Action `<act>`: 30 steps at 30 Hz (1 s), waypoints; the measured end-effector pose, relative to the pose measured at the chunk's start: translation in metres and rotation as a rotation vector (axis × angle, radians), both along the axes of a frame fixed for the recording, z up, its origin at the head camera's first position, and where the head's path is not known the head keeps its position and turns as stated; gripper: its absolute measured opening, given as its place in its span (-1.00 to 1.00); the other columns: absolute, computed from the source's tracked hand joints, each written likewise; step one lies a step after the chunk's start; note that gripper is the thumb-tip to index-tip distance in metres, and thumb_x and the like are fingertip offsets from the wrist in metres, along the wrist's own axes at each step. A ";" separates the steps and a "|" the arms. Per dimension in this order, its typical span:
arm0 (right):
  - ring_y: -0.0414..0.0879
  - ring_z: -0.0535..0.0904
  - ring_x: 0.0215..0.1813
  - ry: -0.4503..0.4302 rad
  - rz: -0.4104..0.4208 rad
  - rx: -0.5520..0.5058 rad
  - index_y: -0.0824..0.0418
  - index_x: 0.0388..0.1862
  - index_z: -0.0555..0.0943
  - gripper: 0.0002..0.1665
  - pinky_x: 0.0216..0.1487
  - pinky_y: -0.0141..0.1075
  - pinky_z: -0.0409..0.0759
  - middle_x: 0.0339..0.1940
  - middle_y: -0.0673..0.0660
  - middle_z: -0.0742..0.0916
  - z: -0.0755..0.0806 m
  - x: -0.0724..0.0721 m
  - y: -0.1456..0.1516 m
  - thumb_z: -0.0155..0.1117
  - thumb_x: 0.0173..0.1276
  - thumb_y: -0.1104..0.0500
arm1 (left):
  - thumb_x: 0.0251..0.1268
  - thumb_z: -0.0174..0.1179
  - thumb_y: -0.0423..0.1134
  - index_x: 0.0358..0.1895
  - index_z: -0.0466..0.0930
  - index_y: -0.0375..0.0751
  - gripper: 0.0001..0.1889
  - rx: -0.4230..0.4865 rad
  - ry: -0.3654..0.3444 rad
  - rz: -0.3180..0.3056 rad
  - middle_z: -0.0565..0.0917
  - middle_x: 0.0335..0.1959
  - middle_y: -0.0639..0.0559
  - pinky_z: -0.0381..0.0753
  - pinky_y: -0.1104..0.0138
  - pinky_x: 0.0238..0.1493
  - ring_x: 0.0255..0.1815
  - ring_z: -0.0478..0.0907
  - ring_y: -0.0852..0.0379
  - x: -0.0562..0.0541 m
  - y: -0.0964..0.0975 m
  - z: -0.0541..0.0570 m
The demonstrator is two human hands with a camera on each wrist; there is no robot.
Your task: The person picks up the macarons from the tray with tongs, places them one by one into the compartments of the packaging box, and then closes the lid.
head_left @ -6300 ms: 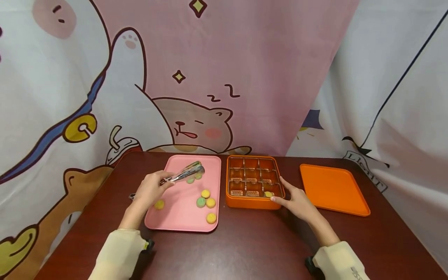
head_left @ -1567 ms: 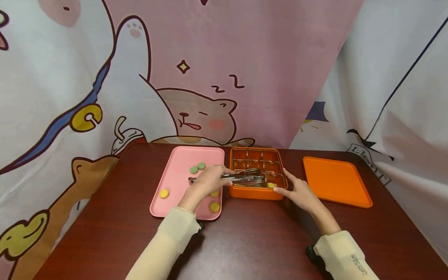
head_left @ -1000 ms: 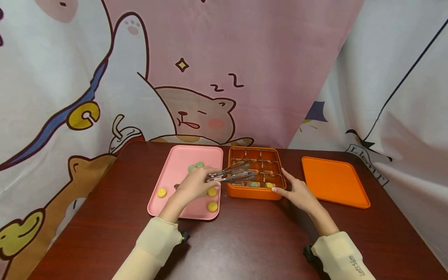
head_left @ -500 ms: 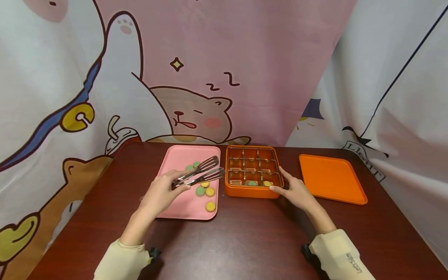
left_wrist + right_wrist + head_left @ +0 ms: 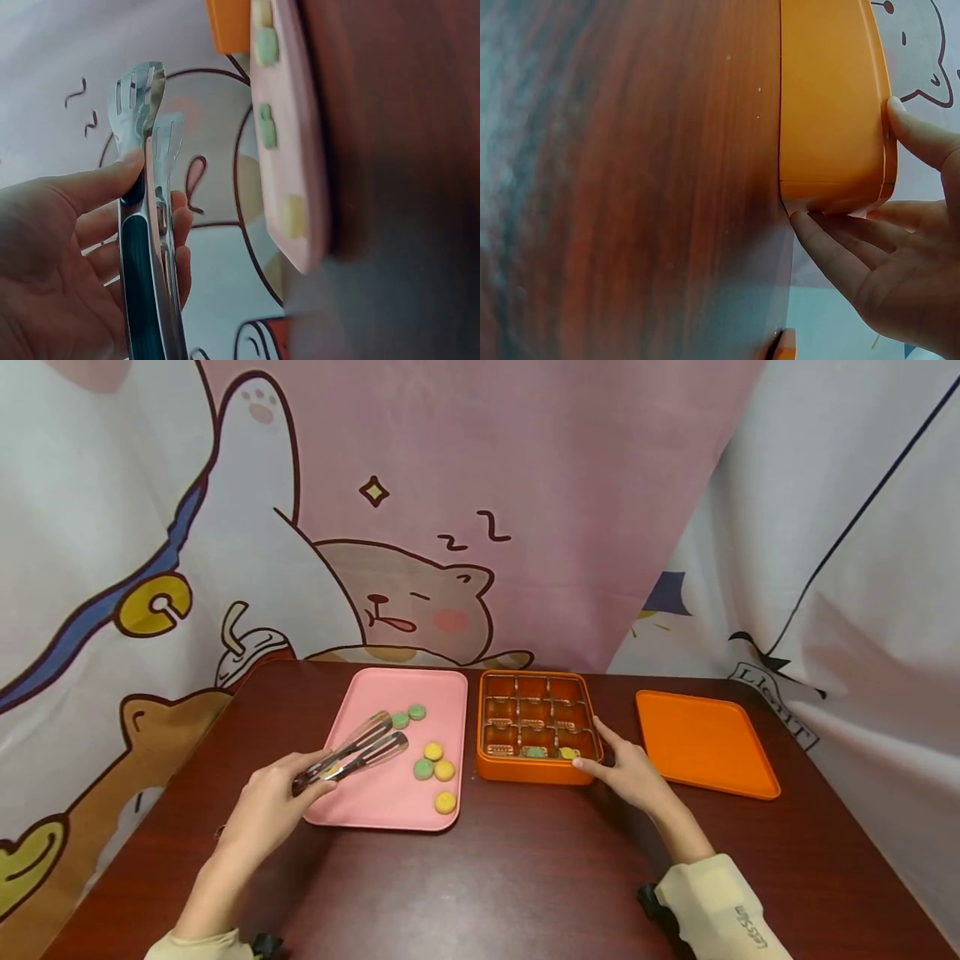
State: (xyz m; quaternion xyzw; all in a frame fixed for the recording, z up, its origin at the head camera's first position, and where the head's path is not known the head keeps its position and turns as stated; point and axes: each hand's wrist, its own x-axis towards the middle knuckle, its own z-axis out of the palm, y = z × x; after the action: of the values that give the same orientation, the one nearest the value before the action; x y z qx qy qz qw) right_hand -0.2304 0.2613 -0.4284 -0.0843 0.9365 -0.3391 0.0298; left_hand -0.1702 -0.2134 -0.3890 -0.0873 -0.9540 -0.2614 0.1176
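My left hand (image 5: 272, 803) holds metal tongs (image 5: 375, 752) with dark handles. The tongs hover over the left part of a pink tray (image 5: 382, 806), their arms spread slightly with nothing between the tips. Below them a yellow macaron (image 5: 330, 771) is partly covered. Farther right on the tray lie green macarons (image 5: 417, 712) and yellow macarons (image 5: 445, 802). My right hand (image 5: 633, 777) grips the near right corner of an orange box (image 5: 536, 771), thumb on the rim and fingers along the side. In its clear divided insert, a green macaron (image 5: 535, 752) sits front middle and a yellow one front right.
A flat orange lid (image 5: 708, 743) lies on the dark wooden table (image 5: 495, 877) to the right of the box. Behind the table's far edge hangs a cartoon-printed curtain (image 5: 555, 527).
The tongs reached into the box, and a green macaron now sits in its front middle compartment. My left hand has since drawn back left over the tray. My right hand stays on the box.
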 end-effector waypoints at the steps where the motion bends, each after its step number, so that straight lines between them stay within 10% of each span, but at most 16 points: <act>1: 0.38 0.35 0.44 0.000 -0.001 -0.003 0.32 0.62 -0.03 0.07 0.37 0.30 0.30 0.54 0.46 0.27 0.000 0.000 0.000 0.25 0.42 -0.17 | 0.19 0.41 -0.19 0.16 0.66 -0.15 -0.55 0.000 -0.004 0.005 0.74 -0.06 -0.14 0.55 0.02 -0.17 -0.15 0.65 -0.06 0.001 -0.004 -0.002; 30: 0.38 0.32 0.46 -0.012 -0.010 -0.011 0.29 0.62 -0.04 0.08 0.39 0.31 0.24 0.50 0.45 0.34 -0.001 -0.002 0.000 0.26 0.41 -0.16 | 0.21 0.39 -0.08 0.20 0.62 -0.16 -0.51 -0.084 -0.180 0.133 0.63 0.13 -0.40 0.51 -0.23 -0.13 0.06 0.59 -0.43 0.019 -0.054 -0.031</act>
State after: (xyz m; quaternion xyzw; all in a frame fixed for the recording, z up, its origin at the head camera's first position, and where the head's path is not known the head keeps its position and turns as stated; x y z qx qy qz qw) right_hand -0.2320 0.2610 -0.4291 -0.0780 0.9349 -0.3447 0.0334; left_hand -0.1514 -0.2675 -0.4197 -0.0049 -0.9745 -0.2198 0.0448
